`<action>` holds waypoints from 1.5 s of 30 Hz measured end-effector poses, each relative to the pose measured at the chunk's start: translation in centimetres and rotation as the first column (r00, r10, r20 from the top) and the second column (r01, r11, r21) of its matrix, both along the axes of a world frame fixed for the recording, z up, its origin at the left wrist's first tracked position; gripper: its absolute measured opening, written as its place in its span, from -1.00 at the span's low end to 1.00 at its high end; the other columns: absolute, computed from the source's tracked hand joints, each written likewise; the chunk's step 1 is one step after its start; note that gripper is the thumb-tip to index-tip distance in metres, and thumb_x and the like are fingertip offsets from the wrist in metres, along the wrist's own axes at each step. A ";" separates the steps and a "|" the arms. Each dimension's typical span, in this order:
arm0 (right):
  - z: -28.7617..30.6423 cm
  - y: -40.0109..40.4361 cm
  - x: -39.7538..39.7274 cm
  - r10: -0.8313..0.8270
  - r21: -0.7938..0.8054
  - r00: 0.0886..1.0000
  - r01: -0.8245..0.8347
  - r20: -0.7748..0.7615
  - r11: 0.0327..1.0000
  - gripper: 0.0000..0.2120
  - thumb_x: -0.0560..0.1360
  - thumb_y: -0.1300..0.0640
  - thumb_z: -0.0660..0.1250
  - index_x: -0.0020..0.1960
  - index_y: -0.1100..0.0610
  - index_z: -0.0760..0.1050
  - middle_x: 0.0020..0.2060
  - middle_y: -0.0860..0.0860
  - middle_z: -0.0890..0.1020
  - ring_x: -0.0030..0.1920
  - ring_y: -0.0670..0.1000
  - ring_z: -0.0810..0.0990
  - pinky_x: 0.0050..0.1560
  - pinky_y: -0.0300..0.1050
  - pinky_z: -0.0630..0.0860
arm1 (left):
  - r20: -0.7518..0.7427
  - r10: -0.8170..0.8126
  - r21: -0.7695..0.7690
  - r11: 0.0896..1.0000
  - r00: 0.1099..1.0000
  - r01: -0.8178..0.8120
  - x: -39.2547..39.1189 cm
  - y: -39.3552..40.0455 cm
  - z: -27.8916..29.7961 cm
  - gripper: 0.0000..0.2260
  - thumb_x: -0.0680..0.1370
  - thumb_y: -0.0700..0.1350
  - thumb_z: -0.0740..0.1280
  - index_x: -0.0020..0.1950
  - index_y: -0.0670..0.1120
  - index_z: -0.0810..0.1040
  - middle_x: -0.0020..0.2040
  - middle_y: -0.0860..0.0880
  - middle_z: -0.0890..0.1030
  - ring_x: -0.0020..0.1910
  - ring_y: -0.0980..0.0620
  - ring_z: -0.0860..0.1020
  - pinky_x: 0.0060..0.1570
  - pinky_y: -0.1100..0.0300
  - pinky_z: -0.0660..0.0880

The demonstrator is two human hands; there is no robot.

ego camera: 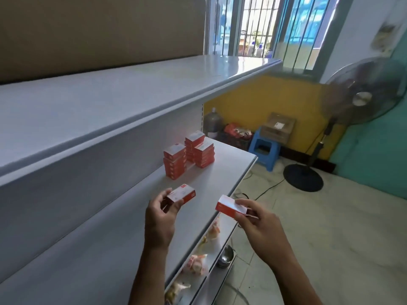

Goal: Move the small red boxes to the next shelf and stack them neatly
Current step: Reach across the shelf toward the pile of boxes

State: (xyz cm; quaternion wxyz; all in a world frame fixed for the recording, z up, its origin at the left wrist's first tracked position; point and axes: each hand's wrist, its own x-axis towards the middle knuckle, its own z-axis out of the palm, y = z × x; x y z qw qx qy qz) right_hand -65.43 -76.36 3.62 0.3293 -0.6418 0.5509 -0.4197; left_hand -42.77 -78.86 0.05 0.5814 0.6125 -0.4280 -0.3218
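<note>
Three stacks of small red boxes (189, 154) stand near the far end of the middle white shelf (231, 166). My left hand (159, 219) holds one small red box (182, 194) above the shelf, closer to me than the stacks. My right hand (257, 221) grips a second red box (229, 206) by its near end, over the shelf's front edge. The wide top shelf (110, 102) above is bare.
A lower shelf (211, 258) carries several packets and a small metal bowl (224, 256). Past the shelf's end stand a blue stool (264, 150), a cardboard box (279, 126), a crate and a bottle. A standing fan (361, 95) and its cable are on the tiled floor to the right.
</note>
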 end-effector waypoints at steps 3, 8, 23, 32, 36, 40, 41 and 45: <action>-0.9 -3.6 -0.9 -0.001 0.023 1.000 0.002 -0.026 1.000 -0.74 0.50 0.05 0.35 0.18 -0.05 0.53 0.05 -0.12 0.62 -0.02 -0.16 0.62 0.00 -0.16 0.61 | -0.002 -0.011 0.039 0.999 1.000 0.011 -0.7 -2.7 -1.2 -0.61 0.46 -0.18 0.43 0.28 -0.07 0.49 0.18 -0.08 0.58 0.13 0.02 0.58 0.04 0.24 0.53; -2.3 -9.9 -0.7 0.100 0.035 0.989 -0.096 -0.106 0.995 -0.73 0.52 0.13 0.33 0.19 -0.08 0.52 0.04 -0.11 0.61 -0.01 -0.21 0.59 -0.04 -0.28 0.55 | 0.058 0.055 0.110 0.992 0.997 -0.062 -1.6 -5.9 -3.2 -0.56 0.41 -0.22 0.47 0.27 -0.09 0.49 0.16 -0.08 0.58 0.12 0.03 0.58 0.13 0.15 0.53; -5.0 -23.0 4.6 0.630 -0.020 0.776 -0.630 0.003 0.776 -0.61 0.48 0.30 0.35 0.24 0.02 0.43 0.14 -0.05 0.55 0.11 -0.11 0.57 0.13 -0.10 0.57 | 0.183 0.465 0.120 0.864 0.866 -0.489 -5.9 -11.5 -1.6 -0.73 0.56 -0.17 0.30 0.24 0.04 0.44 0.02 0.17 0.61 -0.06 0.34 0.59 -0.17 0.43 0.52; -6.2 -24.2 6.3 0.653 -0.208 0.756 -0.644 -0.031 0.736 -0.53 0.45 0.32 0.38 0.31 0.09 0.38 0.16 -0.01 0.54 0.17 -0.05 0.54 0.16 -0.18 0.54 | 0.362 0.529 0.167 0.773 0.767 -0.612 -6.5 -12.6 -1.9 -0.66 0.53 -0.14 0.32 0.31 -0.04 0.44 0.13 0.01 0.59 0.03 0.14 0.58 0.05 0.23 0.54; -6.2 -25.0 6.8 0.674 -0.176 0.737 -0.670 -0.046 0.721 -0.55 0.46 0.35 0.35 0.27 0.01 0.40 0.12 -0.10 0.52 0.14 -0.17 0.50 0.18 -0.31 0.48 | 0.559 0.436 0.220 0.743 0.706 -0.633 -6.0 -11.8 -3.1 -0.53 0.44 0.03 0.42 0.31 -0.03 0.47 0.24 -0.07 0.56 0.22 0.00 0.52 0.27 0.05 0.44; -6.6 -25.3 6.8 0.685 -0.109 0.721 -0.693 -0.106 0.712 -0.46 0.47 0.40 0.25 0.41 0.09 0.33 0.25 -0.01 0.50 0.22 -0.12 0.44 0.30 -0.20 0.40 | 0.784 0.236 0.340 0.610 0.574 -0.716 -6.0 -10.3 -3.2 -0.42 0.54 0.17 0.22 0.48 -0.07 0.24 0.52 -0.07 0.21 0.51 -0.08 0.12 0.48 -0.06 -0.03; -6.7 -25.3 6.9 0.687 -0.101 0.716 -0.698 -0.121 0.709 -0.43 0.48 0.41 0.23 0.44 0.10 0.28 0.28 0.00 0.48 0.24 -0.12 0.41 0.30 -0.31 0.32 | 0.796 0.215 0.353 0.594 0.565 -0.723 -6.0 -10.0 -3.5 -0.41 0.56 0.20 0.15 0.51 -0.05 0.18 0.54 -0.05 0.14 0.53 -0.06 0.06 0.48 -0.08 -0.08; -6.9 -25.3 7.1 0.693 -0.080 0.698 -0.713 -0.182 0.697 -0.38 0.52 0.41 0.18 0.51 0.13 0.10 0.40 0.18 0.36 0.36 0.13 0.37 0.27 -0.33 0.15 | 0.821 0.145 0.399 0.548 0.553 -0.736 -6.7 -9.7 -3.5 -0.40 0.57 0.25 -0.02 0.54 0.01 0.05 0.57 -0.03 0.01 0.54 -0.07 -0.05 0.48 -0.13 -0.13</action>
